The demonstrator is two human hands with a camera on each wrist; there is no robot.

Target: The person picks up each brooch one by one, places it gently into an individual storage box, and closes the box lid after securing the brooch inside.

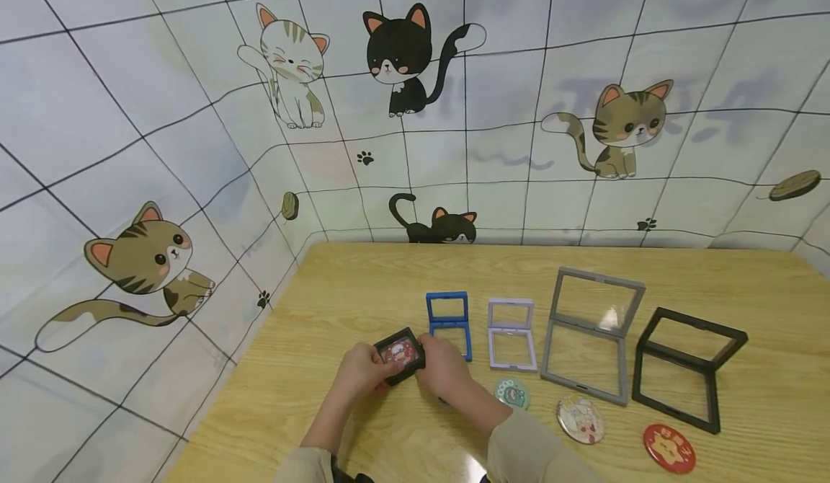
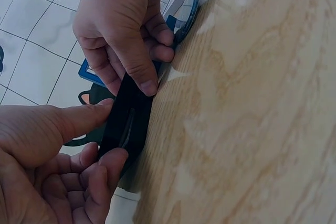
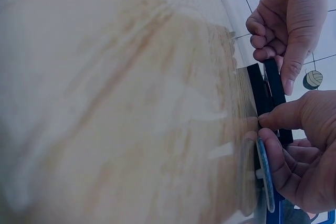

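Observation:
A small black frame case (image 1: 400,353) with a red badge inside sits low over the wooden table (image 1: 363,281), held between both hands. My left hand (image 1: 378,366) pinches its left edge and my right hand (image 1: 429,357) pinches its right edge. The left wrist view shows the case (image 2: 126,124) edge-on, with the left hand (image 2: 100,145) gripping from below and the right hand (image 2: 147,72) from above. In the right wrist view the case (image 3: 268,95) lies between the right hand (image 3: 268,129) and the left hand (image 3: 283,72). A blue-rimmed badge (image 3: 264,174) lies by the right fingers.
Open frame cases stand in a row behind the hands: blue (image 1: 449,321), lilac (image 1: 511,333), grey (image 1: 590,331) and a large black one (image 1: 687,368). Loose badges lie in front: teal (image 1: 512,393), pale (image 1: 580,419), red (image 1: 669,448). Cat-print walls enclose the table's left and back.

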